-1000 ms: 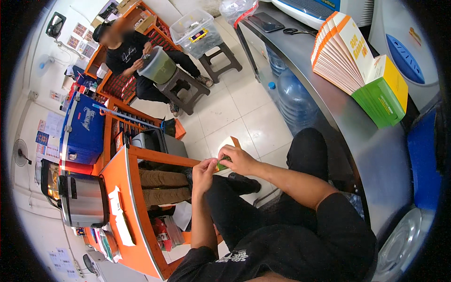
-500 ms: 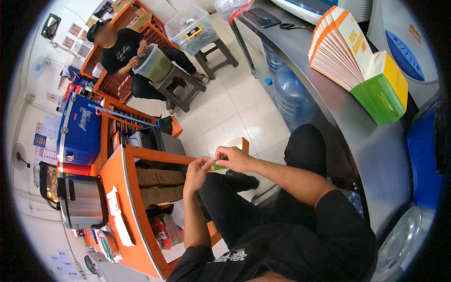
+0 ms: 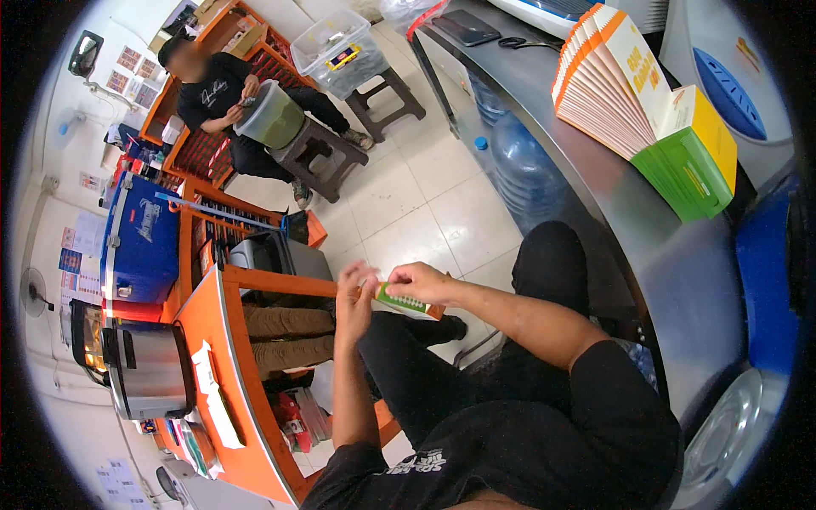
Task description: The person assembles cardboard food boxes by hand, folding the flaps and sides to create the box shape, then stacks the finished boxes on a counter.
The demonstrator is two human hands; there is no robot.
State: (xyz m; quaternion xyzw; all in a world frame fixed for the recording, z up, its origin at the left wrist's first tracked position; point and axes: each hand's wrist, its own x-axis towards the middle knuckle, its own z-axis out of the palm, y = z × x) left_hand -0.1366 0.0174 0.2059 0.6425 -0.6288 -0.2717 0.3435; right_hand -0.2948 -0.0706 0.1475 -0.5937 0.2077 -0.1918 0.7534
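Observation:
My right hand [image 3: 416,280] is closed on a small green, white and orange paper carton [image 3: 410,303] above my knees. A row of pale round marks runs along the carton's green part. Just left of it, my left hand [image 3: 354,293] is raised with fingers apart and slightly smeared by motion. Its thumb is close to the carton's left end; whether they touch I cannot tell. On the metal counter [image 3: 616,204] to my right stands a fanned stack of flat cartons [image 3: 603,81] in similar colours, with a green and yellow carton block [image 3: 688,166] against it.
A phone [image 3: 466,28] and scissors [image 3: 520,43] lie on the counter's far end; large water bottles [image 3: 518,157] stand beneath. At left, an orange table [image 3: 242,374] bears a steel cooker [image 3: 153,365]. Across the floor a person [image 3: 217,98] sits handling a tub [image 3: 272,119] on a stool.
My left hand has come off the carton, its fingers opening upward. More of the carton now shows under my right hand, its green and orange faces turned into view.

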